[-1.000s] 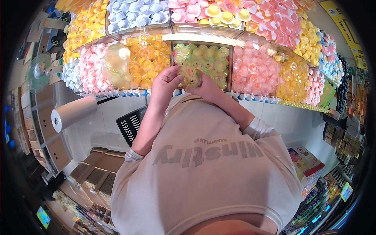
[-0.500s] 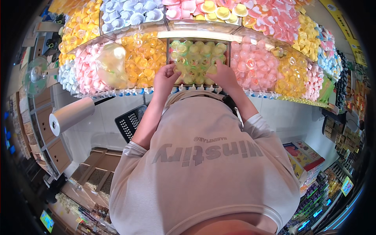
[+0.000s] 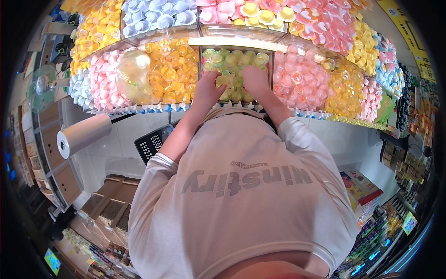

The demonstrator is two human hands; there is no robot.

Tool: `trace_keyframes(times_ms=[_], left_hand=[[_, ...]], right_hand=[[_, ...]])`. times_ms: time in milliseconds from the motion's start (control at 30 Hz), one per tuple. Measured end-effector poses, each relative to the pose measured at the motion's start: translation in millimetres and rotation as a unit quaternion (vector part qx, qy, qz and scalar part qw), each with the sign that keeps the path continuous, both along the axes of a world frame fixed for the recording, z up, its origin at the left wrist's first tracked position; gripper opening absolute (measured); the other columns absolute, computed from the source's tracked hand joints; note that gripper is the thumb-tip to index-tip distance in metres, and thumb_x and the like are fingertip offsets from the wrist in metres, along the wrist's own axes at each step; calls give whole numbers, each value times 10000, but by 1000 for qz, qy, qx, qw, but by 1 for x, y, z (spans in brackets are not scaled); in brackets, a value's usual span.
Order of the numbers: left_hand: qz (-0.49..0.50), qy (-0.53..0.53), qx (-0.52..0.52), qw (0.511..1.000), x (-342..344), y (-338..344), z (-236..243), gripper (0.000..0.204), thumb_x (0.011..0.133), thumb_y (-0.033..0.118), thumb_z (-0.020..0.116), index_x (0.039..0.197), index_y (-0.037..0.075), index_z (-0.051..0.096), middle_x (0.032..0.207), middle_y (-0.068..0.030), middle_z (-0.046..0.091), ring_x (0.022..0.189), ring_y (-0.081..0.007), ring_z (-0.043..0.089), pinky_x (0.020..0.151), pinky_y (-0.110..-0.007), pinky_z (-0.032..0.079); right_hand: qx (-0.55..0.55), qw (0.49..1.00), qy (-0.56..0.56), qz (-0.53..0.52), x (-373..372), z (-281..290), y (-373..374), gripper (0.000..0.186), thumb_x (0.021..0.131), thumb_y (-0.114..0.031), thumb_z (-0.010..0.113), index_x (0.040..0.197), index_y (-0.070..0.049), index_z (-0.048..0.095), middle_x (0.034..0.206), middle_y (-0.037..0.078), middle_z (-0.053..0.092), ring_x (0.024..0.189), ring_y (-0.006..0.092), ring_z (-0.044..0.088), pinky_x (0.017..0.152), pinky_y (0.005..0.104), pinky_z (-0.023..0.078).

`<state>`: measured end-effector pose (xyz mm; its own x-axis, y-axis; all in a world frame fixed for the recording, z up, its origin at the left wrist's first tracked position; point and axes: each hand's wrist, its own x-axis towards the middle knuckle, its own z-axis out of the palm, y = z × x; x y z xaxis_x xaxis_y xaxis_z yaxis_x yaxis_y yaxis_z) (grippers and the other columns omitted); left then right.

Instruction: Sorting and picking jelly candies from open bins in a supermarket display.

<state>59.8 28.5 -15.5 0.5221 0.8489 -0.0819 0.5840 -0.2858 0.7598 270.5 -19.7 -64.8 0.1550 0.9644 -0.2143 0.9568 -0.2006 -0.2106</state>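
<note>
In front of me is a clear-walled bin of small, shiny green-yellow jelly cups (image 3: 232, 60), set in a row of candy bins. My left hand (image 3: 210, 87) reaches over the bin's left side, thumb and fingers apart above the cups. Over the right side hangs my right hand (image 3: 254, 78), turned down toward the cups with its fingertips mostly hidden. The two hands are apart, with green cups visible between them.
Orange cups (image 3: 174, 69) fill the bin to the left; pink cups (image 3: 297, 72) lie to the right. A clear plastic bag (image 3: 133, 74) rests on pink pieces. A white plastic roll (image 3: 83, 135) and a black perforated basket (image 3: 151, 143) are lower left.
My left hand has moved right and farther into the bin, its thumb and fingers spreading. My right hand has shifted left and slightly away from me, turning downward.
</note>
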Motion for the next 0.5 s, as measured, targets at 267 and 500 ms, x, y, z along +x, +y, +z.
trace_keyframes(times_ms=[267,500], left_hand=[[-102,109,88,985,33,24,-32,343,803,145,731,1113,26,643,1061,-172,617,975,-380,636,848,-485,532],[-136,128,98,977,53,21,-67,328,807,85,717,1115,33,615,1086,-181,584,990,-399,628,826,-490,529]], right_hand=[[30,998,-5,-56,10,12,-17,142,866,-112,585,894,-51,711,894,154,708,858,335,724,712,459,577],[129,985,68,-88,15,26,-42,169,854,-222,631,895,-63,674,925,142,686,831,353,686,716,478,551]])
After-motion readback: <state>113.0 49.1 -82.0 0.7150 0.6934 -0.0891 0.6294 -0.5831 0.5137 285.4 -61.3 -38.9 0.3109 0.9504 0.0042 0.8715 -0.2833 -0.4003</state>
